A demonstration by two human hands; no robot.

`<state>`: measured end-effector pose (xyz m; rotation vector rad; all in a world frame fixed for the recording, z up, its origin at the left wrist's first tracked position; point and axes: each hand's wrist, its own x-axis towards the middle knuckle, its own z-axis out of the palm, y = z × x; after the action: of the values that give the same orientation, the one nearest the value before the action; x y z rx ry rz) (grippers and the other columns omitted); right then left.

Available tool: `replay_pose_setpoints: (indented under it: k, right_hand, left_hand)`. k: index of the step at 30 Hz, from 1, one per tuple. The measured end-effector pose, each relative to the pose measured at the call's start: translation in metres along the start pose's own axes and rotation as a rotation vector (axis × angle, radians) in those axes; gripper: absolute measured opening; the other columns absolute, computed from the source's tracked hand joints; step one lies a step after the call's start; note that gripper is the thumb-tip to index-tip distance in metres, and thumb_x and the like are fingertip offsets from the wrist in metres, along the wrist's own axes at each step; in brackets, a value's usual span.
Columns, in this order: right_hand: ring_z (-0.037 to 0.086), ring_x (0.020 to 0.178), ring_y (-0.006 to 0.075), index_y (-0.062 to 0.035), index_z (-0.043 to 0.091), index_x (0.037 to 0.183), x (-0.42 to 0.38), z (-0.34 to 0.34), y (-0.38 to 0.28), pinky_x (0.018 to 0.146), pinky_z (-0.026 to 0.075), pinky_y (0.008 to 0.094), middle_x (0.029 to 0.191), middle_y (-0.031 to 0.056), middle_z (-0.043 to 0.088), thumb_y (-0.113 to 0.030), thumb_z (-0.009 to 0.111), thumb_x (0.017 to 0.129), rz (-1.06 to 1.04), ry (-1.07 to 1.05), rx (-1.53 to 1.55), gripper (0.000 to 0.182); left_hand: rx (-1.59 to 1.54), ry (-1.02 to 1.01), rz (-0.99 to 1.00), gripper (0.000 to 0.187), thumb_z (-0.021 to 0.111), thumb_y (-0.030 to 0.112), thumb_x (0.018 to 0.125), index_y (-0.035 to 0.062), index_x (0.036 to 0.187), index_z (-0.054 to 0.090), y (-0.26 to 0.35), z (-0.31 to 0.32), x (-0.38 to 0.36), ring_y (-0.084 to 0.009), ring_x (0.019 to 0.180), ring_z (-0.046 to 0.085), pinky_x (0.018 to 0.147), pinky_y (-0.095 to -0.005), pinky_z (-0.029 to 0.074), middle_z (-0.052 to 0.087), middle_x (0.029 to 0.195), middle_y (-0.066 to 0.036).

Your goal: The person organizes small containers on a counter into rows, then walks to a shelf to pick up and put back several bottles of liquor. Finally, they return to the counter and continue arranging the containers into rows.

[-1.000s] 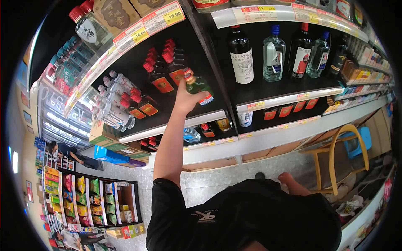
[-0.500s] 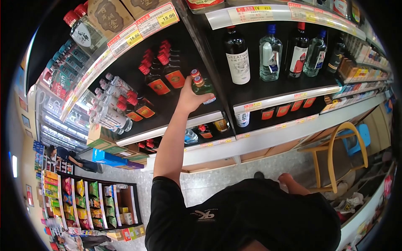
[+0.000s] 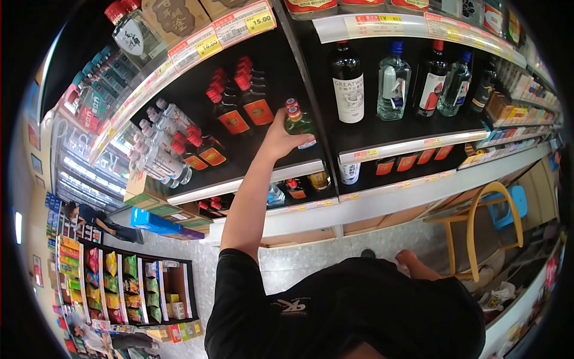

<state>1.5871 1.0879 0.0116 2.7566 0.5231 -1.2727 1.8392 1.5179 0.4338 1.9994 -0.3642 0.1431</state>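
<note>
My left hand [image 3: 282,139] reaches up to the middle shelf at the left. Its fingers and thumb are closed around a small green glass bottle [image 3: 302,127] with a red-and-blue patterned cap. A second, similar cap [image 3: 291,102] shows just behind it. The bottle stands at or very near the shelf surface; whether it touches is hard to see. Left of the hand are several dark bottles with red caps and orange labels [image 3: 258,112]. Low at my right side hangs my right hand [image 3: 408,259], away from the shelves, its fingers not clearly visible.
Right of the shelf divider stand a Great Wall wine bottle [image 3: 348,90] and several other bottles. Clear bottles [image 3: 156,157] fill the left end. A wooden chair [image 3: 472,233] stands at right. Farther left are a snack rack [image 3: 122,281] and two people [image 3: 98,221].
The view has shifted slightly, so the shelves appear a little farther right. My left hand stays around the green bottle, and my right hand still hangs low.
</note>
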Motion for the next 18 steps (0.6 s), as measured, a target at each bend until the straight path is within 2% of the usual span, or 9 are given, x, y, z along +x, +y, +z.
replay_pose_setpoints:
  k: [6, 8, 9, 11, 12, 13, 14, 17, 18]
  right_hand:
    - [0.061, 0.103, 0.0274, -0.0105, 0.067, 0.104, 0.015, 0.013, 0.007, 0.084, 0.051, 0.0393, 0.106, 0.0105, 0.066, -0.014, 0.061, 0.082, -0.154, 0.206, -0.033, 0.023]
    - [0.063, 0.087, 0.0221, -0.0057, 0.066, 0.102, 0.000, -0.027, -0.020, 0.075, 0.051, 0.0352, 0.095, 0.0108, 0.066, -0.020, 0.063, 0.083, 0.298, 0.137, 1.286, 0.024]
    - [0.062, 0.084, 0.0197, -0.0048, 0.065, 0.102, -0.002, -0.045, -0.032, 0.073, 0.051, 0.0329, 0.094, 0.0103, 0.064, -0.023, 0.064, 0.083, 0.201, 0.124, 1.470, 0.026]
    - [0.062, 0.083, 0.0183, -0.0039, 0.063, 0.106, -0.018, -0.104, -0.066, 0.074, 0.051, 0.0323, 0.096, 0.0084, 0.064, -0.027, 0.062, 0.088, -0.045, 0.002, 1.678, 0.029]
    - [0.063, 0.092, 0.0209, -0.0034, 0.061, 0.108, -0.033, -0.136, -0.089, 0.078, 0.052, 0.0352, 0.100, 0.0078, 0.063, -0.027, 0.056, 0.092, -0.388, 0.126, 1.420, 0.029]
    - [0.062, 0.100, 0.0248, -0.0036, 0.057, 0.115, -0.038, -0.173, -0.118, 0.084, 0.051, 0.0384, 0.107, 0.0107, 0.063, -0.029, 0.054, 0.095, -0.350, -0.175, 1.711, 0.033]
    - [0.062, 0.102, 0.0278, -0.0042, 0.054, 0.119, -0.055, -0.211, -0.146, 0.086, 0.050, 0.0416, 0.111, 0.0130, 0.063, -0.035, 0.055, 0.094, -0.538, -0.381, 1.783, 0.040]
    - [0.063, 0.099, 0.0278, -0.0046, 0.047, 0.126, -0.114, -0.305, -0.222, 0.088, 0.049, 0.0486, 0.103, 0.0124, 0.063, -0.044, 0.041, 0.098, -1.496, -1.050, 1.777, 0.049]
    - [0.062, 0.100, 0.0292, -0.0051, 0.045, 0.127, -0.125, -0.328, -0.248, 0.088, 0.050, 0.0496, 0.106, 0.0138, 0.062, -0.046, 0.040, 0.097, -1.757, -1.185, 1.637, 0.051]
  left_hand:
    - [-0.285, 0.157, 0.205, 0.081, 0.075, 0.014, 0.073, -0.0006, 0.140, 0.031, 0.001, -0.006, -0.013, -0.0277, 0.119, 0.052, 0.105, -0.0375, 0.037, 0.053, 0.127, -0.018]
    - [-0.612, 0.368, 0.363, 0.071, 0.068, 0.023, 0.082, 0.0009, 0.139, 0.033, 0.021, -0.019, -0.026, -0.0325, 0.121, 0.051, 0.107, -0.0417, 0.035, 0.050, 0.132, -0.019]
    - [-0.786, 0.458, 0.388, 0.067, 0.064, 0.029, 0.086, 0.0026, 0.139, 0.034, 0.053, -0.028, -0.045, -0.0348, 0.122, 0.050, 0.108, -0.0441, 0.034, 0.049, 0.133, -0.019]
    - [-1.035, 0.135, 0.854, 0.065, 0.060, 0.044, 0.088, 0.0053, 0.136, 0.040, 0.089, -0.042, -0.091, -0.0325, 0.119, 0.053, 0.103, -0.0451, 0.038, 0.053, 0.128, -0.016]
    - [-1.135, 0.079, 0.955, 0.064, 0.059, 0.051, 0.087, 0.0051, 0.130, 0.044, 0.107, -0.045, -0.115, -0.0273, 0.114, 0.055, 0.098, -0.0463, 0.039, 0.057, 0.120, -0.013]
    - [-1.271, -0.053, 1.097, 0.043, 0.057, 0.041, 0.091, 0.0032, 0.111, 0.056, 0.143, -0.041, -0.130, -0.0242, 0.092, 0.063, 0.081, -0.0429, 0.048, 0.063, 0.101, -0.012]
    - [-1.369, -0.219, 1.172, 0.030, 0.055, 0.032, 0.091, 0.0025, 0.099, 0.058, 0.164, -0.041, -0.144, -0.0245, 0.080, 0.063, 0.072, -0.0407, 0.049, 0.063, 0.091, -0.013]
    - [-1.504, -0.797, 1.213, 0.022, 0.048, 0.009, 0.087, -0.0005, 0.071, 0.059, 0.199, -0.040, -0.168, -0.0265, 0.053, 0.058, 0.050, -0.0352, 0.047, 0.058, 0.065, -0.016]
    - [-1.480, -0.936, 1.220, 0.022, 0.047, 0.009, 0.086, -0.0030, 0.071, 0.057, 0.202, -0.041, -0.169, -0.0284, 0.057, 0.060, 0.053, -0.0373, 0.048, 0.057, 0.066, -0.018]
